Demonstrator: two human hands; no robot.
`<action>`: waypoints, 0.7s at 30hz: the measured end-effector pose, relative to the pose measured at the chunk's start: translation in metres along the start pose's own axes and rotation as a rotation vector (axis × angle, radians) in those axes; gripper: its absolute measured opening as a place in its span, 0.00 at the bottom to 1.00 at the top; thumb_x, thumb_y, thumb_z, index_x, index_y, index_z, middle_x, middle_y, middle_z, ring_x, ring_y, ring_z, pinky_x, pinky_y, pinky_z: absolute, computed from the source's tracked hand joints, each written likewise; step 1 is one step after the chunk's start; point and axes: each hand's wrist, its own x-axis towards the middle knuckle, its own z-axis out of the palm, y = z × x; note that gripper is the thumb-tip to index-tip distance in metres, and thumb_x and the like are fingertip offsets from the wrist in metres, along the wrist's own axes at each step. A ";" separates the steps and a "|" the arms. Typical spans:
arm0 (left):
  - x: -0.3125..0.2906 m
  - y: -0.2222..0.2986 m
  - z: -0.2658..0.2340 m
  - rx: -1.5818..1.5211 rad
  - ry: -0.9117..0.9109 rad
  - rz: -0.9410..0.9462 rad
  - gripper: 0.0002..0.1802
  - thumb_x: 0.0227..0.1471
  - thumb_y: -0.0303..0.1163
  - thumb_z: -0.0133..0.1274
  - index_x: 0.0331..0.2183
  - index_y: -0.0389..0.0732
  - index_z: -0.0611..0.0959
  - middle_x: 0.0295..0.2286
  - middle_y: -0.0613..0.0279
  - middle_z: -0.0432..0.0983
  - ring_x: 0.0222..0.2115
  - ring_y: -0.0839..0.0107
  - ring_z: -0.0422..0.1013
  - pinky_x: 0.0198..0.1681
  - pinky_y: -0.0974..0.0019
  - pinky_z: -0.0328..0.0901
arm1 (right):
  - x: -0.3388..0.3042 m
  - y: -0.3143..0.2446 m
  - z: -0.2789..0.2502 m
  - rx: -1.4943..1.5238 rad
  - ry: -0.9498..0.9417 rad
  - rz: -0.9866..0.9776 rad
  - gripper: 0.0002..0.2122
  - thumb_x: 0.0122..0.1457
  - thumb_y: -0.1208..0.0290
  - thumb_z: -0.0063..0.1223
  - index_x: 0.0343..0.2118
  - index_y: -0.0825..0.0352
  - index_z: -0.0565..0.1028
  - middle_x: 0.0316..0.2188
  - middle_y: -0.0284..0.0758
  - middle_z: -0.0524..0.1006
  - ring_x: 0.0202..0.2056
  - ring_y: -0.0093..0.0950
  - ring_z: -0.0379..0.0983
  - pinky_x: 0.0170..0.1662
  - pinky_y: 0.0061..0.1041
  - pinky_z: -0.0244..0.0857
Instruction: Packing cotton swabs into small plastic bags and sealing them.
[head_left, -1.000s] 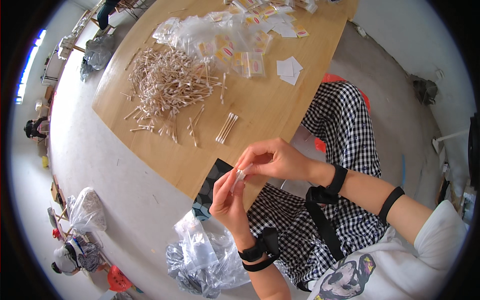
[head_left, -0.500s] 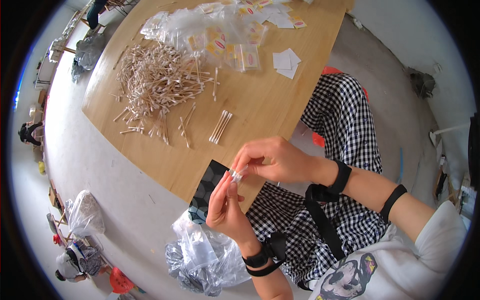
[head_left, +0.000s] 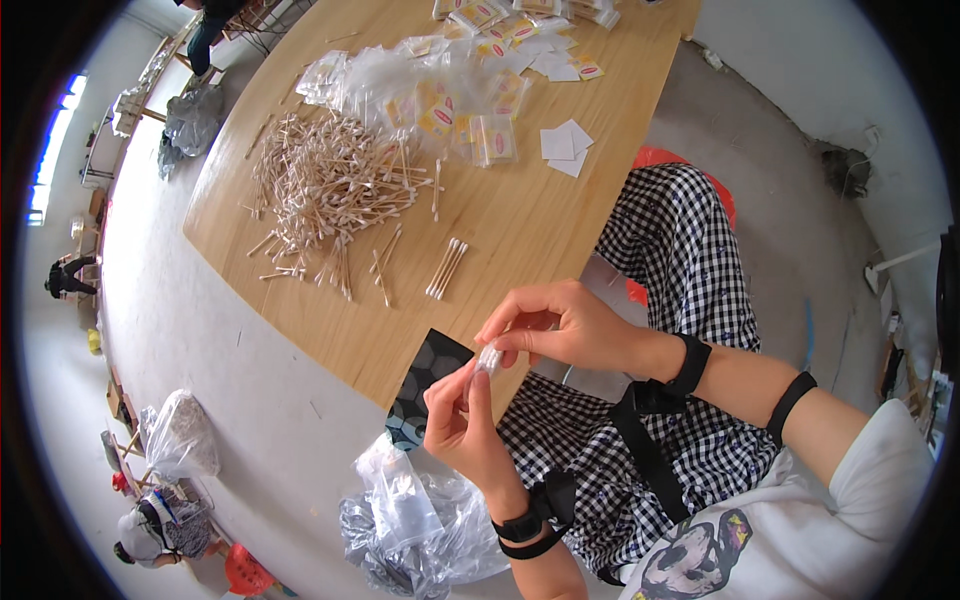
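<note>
Between my hands, just over the table's near edge, is a small bundle of cotton swabs (head_left: 489, 359) with white tips showing. Clear film seems to surround them, though fingers hide most of it. My left hand (head_left: 465, 420) pinches the bundle from below between thumb and fingers. From above, my right hand (head_left: 560, 325) is closed at its upper end, thumb and fingertips together. Beyond them a short row of cotton swabs (head_left: 447, 268) lies side by side on the table. A large heap of loose cotton swabs (head_left: 335, 190) spreads farther left.
Clear plastic bags (head_left: 365, 75) and yellow-and-white packets (head_left: 490, 138) cover the table's far part. White cards (head_left: 567, 147) lie near its right edge. A dark hexagon-patterned sheet (head_left: 428, 375) sits at the near corner. Below hangs a crumpled plastic bag (head_left: 430, 540). Other people are at far left.
Both hands have shifted slightly right, and more of the white swab tips shows between them. The whole view has moved a little; the swab row and heap look the same.
</note>
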 end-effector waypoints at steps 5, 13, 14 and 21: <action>-0.020 0.028 0.004 0.055 -0.009 0.215 0.11 0.43 0.17 0.64 0.33 0.34 0.85 0.32 0.62 0.78 0.32 0.70 0.69 0.38 0.69 0.64 | -0.026 -0.022 -0.002 -0.170 -0.006 -0.246 0.06 0.57 0.81 0.57 0.37 0.68 0.79 0.38 0.35 0.81 0.32 0.19 0.78 0.31 0.15 0.69; -0.051 0.070 0.001 0.391 -0.025 0.680 0.13 0.35 0.16 0.66 0.28 0.40 0.84 0.29 0.62 0.79 0.38 0.60 0.72 0.45 0.60 0.67 | -0.081 -0.053 0.009 -0.402 0.028 -0.429 0.04 0.56 0.80 0.59 0.32 0.67 0.76 0.31 0.32 0.79 0.29 0.20 0.77 0.27 0.18 0.66; -0.059 0.073 -0.001 0.401 -0.028 0.684 0.13 0.33 0.16 0.66 0.26 0.42 0.84 0.28 0.64 0.79 0.38 0.59 0.72 0.45 0.59 0.67 | -0.089 -0.056 0.009 -0.416 0.014 -0.412 0.04 0.55 0.79 0.59 0.32 0.66 0.76 0.31 0.33 0.79 0.30 0.24 0.78 0.28 0.21 0.68; -0.106 0.079 -0.022 0.553 -0.061 0.731 0.14 0.29 0.18 0.64 0.24 0.45 0.83 0.25 0.69 0.80 0.37 0.60 0.71 0.44 0.59 0.66 | -0.130 -0.047 0.017 -0.504 -0.066 -0.586 0.04 0.54 0.78 0.59 0.32 0.66 0.75 0.30 0.33 0.78 0.29 0.32 0.78 0.29 0.26 0.70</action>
